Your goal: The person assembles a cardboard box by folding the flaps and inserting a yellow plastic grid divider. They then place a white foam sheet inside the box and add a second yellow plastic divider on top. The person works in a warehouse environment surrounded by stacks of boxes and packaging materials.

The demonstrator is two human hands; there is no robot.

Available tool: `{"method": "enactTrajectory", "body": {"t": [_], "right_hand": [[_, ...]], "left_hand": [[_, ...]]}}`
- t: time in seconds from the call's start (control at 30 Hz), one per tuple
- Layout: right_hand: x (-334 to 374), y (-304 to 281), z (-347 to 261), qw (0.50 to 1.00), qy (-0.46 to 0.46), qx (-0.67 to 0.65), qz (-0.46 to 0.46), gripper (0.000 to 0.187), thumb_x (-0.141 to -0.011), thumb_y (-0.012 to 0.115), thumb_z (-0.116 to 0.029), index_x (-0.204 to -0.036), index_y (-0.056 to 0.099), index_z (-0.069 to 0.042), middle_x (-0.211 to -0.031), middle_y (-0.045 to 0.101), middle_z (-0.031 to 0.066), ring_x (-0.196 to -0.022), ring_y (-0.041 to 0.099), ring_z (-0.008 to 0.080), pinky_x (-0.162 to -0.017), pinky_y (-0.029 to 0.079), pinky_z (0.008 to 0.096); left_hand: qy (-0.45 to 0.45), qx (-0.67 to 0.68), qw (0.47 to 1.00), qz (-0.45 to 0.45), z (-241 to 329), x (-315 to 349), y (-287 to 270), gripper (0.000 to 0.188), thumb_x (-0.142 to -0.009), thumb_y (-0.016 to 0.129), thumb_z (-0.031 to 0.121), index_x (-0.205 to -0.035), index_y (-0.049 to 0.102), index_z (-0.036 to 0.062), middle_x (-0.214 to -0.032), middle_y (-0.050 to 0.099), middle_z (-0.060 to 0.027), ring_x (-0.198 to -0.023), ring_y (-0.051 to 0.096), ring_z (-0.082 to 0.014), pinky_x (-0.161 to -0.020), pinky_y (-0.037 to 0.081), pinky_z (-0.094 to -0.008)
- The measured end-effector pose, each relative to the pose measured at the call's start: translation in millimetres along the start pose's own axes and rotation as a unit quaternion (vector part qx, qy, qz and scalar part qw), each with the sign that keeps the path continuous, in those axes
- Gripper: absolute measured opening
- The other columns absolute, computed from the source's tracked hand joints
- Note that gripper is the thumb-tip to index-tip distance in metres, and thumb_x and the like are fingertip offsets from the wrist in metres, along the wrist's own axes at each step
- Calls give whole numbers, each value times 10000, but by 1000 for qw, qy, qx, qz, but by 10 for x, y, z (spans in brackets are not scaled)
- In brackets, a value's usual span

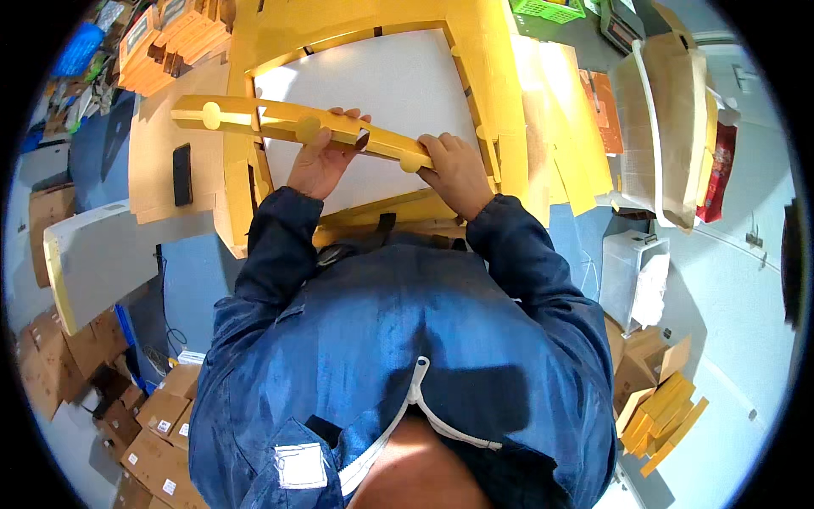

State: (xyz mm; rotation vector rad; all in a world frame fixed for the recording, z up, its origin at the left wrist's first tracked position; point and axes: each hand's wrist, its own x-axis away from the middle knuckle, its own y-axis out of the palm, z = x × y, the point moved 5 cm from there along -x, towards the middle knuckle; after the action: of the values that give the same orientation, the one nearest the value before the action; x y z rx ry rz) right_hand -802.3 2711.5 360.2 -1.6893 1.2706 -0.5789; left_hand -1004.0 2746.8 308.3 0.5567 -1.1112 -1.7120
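Observation:
A long, narrow yellow cardboard piece (254, 120), folded like a slim box and carrying round yellow tabs or stickers, is held slantwise in both hands. My left hand (318, 167) is closed around its middle, with the thumb on the near side and fingertips showing over the far side. At its right end, my right hand (458, 174) grips it between thumb and fingers. Below it lies a large open yellow cardboard box (490, 51) with a white sheet or panel (373, 76) inside. Dark tape bits and round tabs show along the box's inner edges.
A black phone (182, 175) lies on brown cardboard (153, 161) at left. Stacked orange-yellow boxes (174, 42) stand far left. Yellow sheets (564, 119) lie at right, near a large paper bag (674, 127) and a clear bin (623, 276). Brown cartons (161, 450) stand lower left.

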Motion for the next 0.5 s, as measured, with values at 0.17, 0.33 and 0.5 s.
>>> {"method": "enactTrajectory", "body": {"t": [0.17, 0.33, 0.5], "right_hand": [[-35, 120, 40, 994, 33, 7, -103, 202, -812, 604, -151, -986, 536, -74, -864, 596, 116, -794, 588, 310, -667, 462, 399], [-113, 189, -50, 997, 9, 17, -76, 169, -831, 554, -152, -955, 501, -51, -806, 611, 128, -710, 615, 310, -598, 480, 404], [-136, 265, -131, 996, 10, 5, -86, 179, -824, 553, -153, -937, 484, -33, -774, 607, 148, -698, 615, 322, -588, 482, 410]], "left_hand": [[-9, 5, 999, -33, 30, 22, -21, 287, -841, 638, 181, -1090, 504, 134, -1218, 512, -79, -1266, 388, -310, -1034, 363, -414], [-73, 8, 997, -9, -337, 144, 6, 376, -861, 612, 259, -1191, 488, 127, -1219, 525, -51, -1228, 413, -268, -1056, 301, -428], [-87, -43, 995, 6, -576, 119, -184, 297, -859, 624, 226, -1130, 549, 130, -1168, 557, -21, -1134, 468, -178, -1008, 316, -401]]}}
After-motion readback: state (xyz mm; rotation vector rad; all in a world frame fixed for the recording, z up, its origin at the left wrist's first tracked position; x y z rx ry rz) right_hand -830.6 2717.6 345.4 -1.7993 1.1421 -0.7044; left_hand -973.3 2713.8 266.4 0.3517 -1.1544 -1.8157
